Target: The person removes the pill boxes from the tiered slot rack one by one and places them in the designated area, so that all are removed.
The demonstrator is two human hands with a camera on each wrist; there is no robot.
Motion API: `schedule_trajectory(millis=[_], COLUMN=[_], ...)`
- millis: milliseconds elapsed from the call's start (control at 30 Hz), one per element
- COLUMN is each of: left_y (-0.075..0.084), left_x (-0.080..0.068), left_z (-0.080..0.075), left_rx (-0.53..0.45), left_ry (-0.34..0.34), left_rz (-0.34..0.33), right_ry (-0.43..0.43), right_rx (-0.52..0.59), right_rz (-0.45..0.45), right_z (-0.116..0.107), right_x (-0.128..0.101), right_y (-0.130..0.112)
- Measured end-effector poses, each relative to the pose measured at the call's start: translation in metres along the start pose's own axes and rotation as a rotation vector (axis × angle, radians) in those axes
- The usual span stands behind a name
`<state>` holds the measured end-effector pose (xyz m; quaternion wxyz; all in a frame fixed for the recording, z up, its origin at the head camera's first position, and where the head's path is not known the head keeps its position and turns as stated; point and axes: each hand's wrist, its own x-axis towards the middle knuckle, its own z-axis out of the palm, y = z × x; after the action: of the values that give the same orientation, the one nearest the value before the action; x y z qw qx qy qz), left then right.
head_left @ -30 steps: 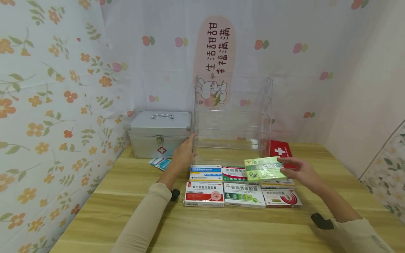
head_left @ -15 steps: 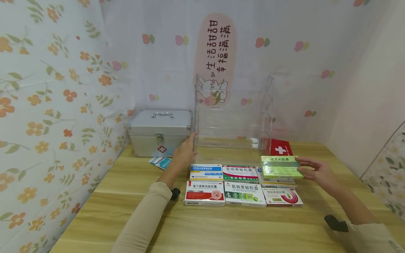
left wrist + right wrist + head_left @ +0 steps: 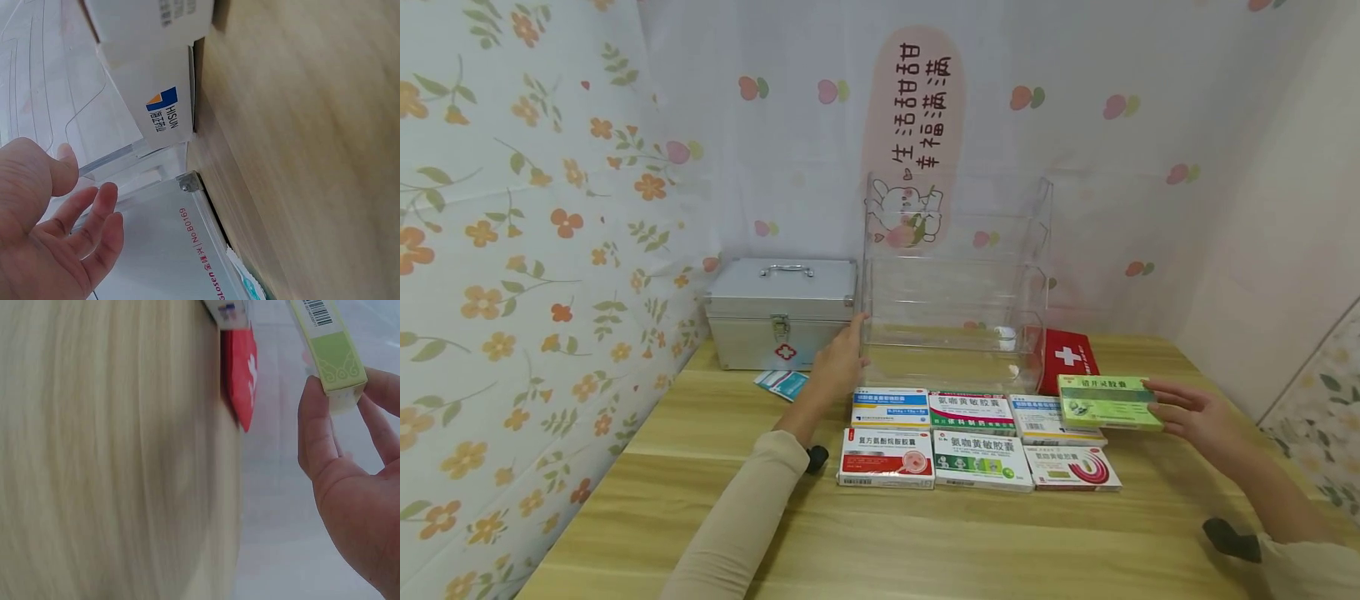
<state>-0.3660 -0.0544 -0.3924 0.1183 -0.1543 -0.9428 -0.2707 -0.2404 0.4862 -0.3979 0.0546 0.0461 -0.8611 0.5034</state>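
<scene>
My right hand (image 3: 1198,421) pinches a green medicine box (image 3: 1108,401) by its right end. In the right wrist view, thumb and fingers sit on either side of that green box's end. In the head view it is above the right end of the back row of medicine boxes, partly covering a blue-and-white box (image 3: 1037,421). My left hand (image 3: 841,360) holds the left side of a clear tiered acrylic rack (image 3: 955,340); in the left wrist view the rack's edge lies between thumb and curled fingers. Several medicine boxes lie in two rows before the rack, including a red-and-white one (image 3: 886,458).
A silver first-aid case (image 3: 748,333) stands left of the rack, beside my left hand. Small blue-and-white packets (image 3: 784,385) lie at its front. A red first-aid pouch (image 3: 1069,354) is at the rack's right. Patterned curtains enclose the wooden table (image 3: 880,542).
My right hand has carried the green box rightward, away from the middle of the back row, uncovering the boxes there. My left hand stays at the rack's side.
</scene>
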Motion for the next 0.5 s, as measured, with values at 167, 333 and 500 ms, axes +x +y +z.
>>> schedule_trajectory(millis=[167, 333, 500], left_y=[0.002, 0.002, 0.003], left_x=[-0.002, -0.004, -0.003], left_z=[0.000, 0.002, 0.004], left_rx=[0.001, 0.016, 0.017], left_ry=[0.002, -0.006, -0.003], left_rz=[-0.011, -0.029, -0.026], right_ry=[-0.022, -0.027, -0.056], right_rx=[0.068, 0.070, 0.047], right_rz=[-0.014, 0.009, 0.055], right_z=[-0.013, -0.028, -0.040], right_x=[-0.002, -0.004, -0.007], right_y=[0.013, 0.019, 0.026])
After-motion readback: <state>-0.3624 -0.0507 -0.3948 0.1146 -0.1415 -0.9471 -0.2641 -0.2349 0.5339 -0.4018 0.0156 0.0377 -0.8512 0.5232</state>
